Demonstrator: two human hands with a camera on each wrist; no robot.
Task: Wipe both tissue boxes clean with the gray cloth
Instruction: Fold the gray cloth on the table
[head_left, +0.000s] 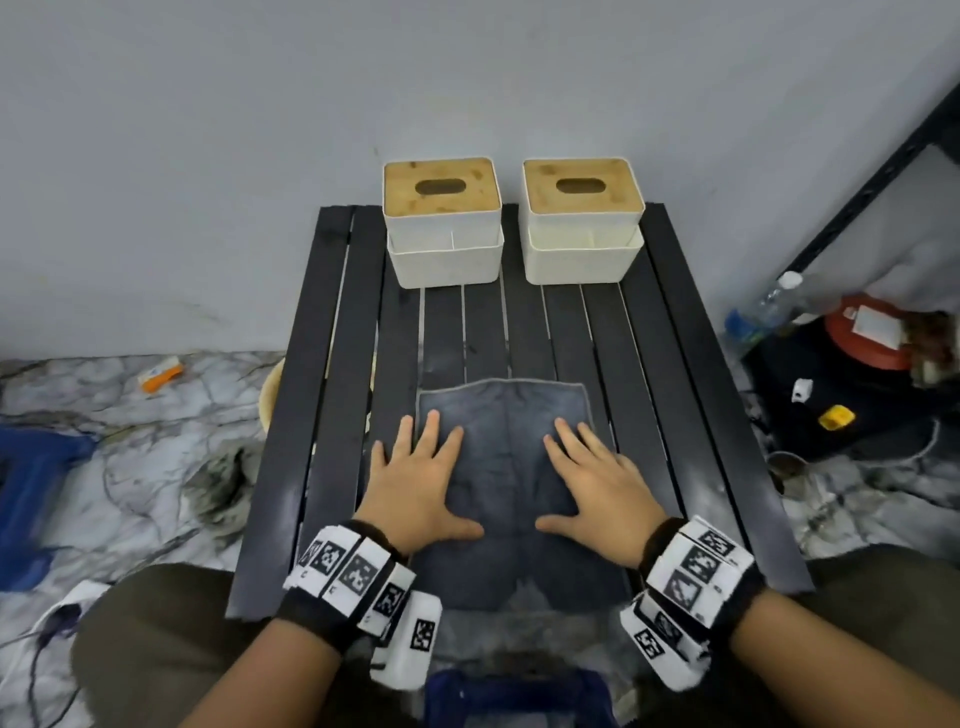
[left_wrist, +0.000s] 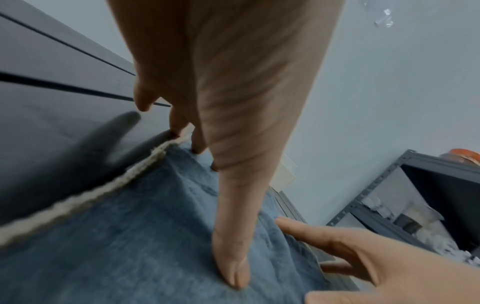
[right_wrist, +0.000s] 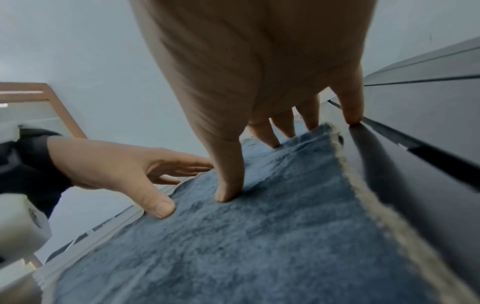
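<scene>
1. A black slatted table (head_left: 343, 395) stands against a pale gray wall (head_left: 208, 130), with a marbled floor (head_left: 130, 441) around it.
2. The gray cloth (head_left: 501, 467) lies spread flat on the table's near half, its near edge reaching the table's front edge.
3. The left hand (head_left: 421, 483) rests palm down on the cloth's left side, fingers straight and spread, gripping nothing; its outer fingers lie past the cloth's left edge on the table.
4. The right hand (head_left: 597, 478) rests palm down on the cloth's right side, fingers likewise straight and spread, holding nothing; in the right wrist view its little finger (right_wrist: 350, 107) touches the table just beside the cloth's pale hem.
5. The left tissue box (head_left: 444, 223) and the right tissue box (head_left: 582, 218), white with wooden lids, stand side by side but apart at the table's far edge, well beyond the cloth.
6. To the table's right sit a plastic bottle (head_left: 774, 301) and a red lid (head_left: 872, 332).
</scene>
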